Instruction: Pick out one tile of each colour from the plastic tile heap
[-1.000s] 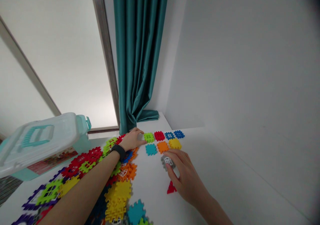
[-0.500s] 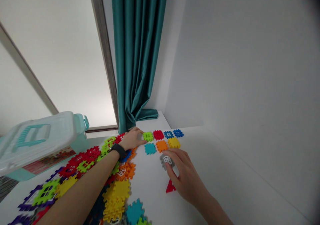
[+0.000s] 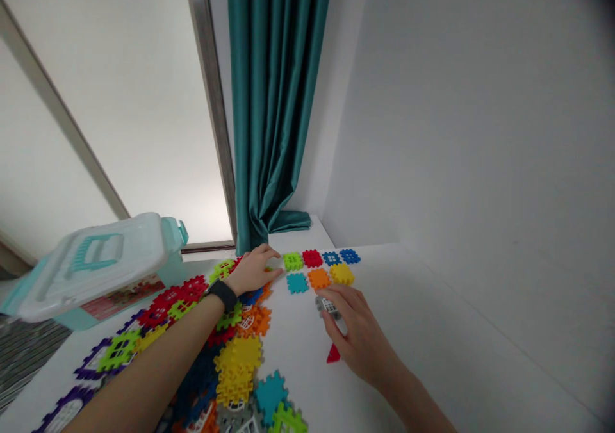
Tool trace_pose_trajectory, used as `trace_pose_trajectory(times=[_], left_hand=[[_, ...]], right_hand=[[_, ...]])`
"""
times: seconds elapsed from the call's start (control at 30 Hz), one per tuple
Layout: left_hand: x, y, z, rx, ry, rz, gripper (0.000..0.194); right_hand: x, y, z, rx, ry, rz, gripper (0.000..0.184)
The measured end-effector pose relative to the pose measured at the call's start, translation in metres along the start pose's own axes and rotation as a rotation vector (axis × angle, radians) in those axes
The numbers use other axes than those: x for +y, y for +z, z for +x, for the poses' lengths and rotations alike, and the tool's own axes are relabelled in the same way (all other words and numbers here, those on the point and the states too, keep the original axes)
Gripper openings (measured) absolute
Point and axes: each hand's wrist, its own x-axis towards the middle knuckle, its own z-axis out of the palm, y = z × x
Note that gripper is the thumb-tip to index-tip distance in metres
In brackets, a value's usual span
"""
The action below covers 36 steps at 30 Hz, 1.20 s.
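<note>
My left hand [image 3: 254, 270], a dark watch on its wrist, hovers at the left of a lime-green window tile [image 3: 293, 261], its thumb and fingers apart with nothing between them. Thumb and fingers of my right hand [image 3: 354, 324] close around a grey tile with a white window [image 3: 328, 306], partly covered by them. Just beyond it lie an orange tile [image 3: 318, 278], a yellow tile [image 3: 342, 273] and a turquoise tile [image 3: 297, 283]. A red tile [image 3: 312, 258] and two blue tiles [image 3: 350, 255] continue the back row. Below my right hand a red triangle [image 3: 333, 354] shows in part.
Many interlocking tiles, among them stacked yellow tiles [image 3: 237, 366] and a turquoise tile [image 3: 271, 391], spread over the left of the white table [image 3: 298, 343]. A lidded plastic box [image 3: 120, 266] stands far left. A green curtain [image 3: 276, 100] hangs behind; a wall [image 3: 461, 151] borders the right.
My view has swung a little to the left. My left hand has drawn slightly away from the lime-green tile. My right hand's fingers have come closer around the grey tile.
</note>
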Motion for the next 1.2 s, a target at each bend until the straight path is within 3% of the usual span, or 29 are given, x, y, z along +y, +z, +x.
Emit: trace_pose_trajectory(times=[0.4,1.03,1.2], left_hand=[[0.029,-0.026,-0.072,-0.009,0.176,0.034,0.021],[0.075,-0.030,-0.156,-0.052,0.241,0.022,0.010],[0.081,-0.028,-0.173,-0.033,0.235,-0.020,0.013]], right_hand=[[-0.004,0.014,-0.002,-0.066,-0.031,0.052,0.027],[-0.048,0.014,-0.010,-0.415,-0.103,0.188,0.021],[-0.056,0.017,-0.024,-0.434,-0.106,0.263,0.031]])
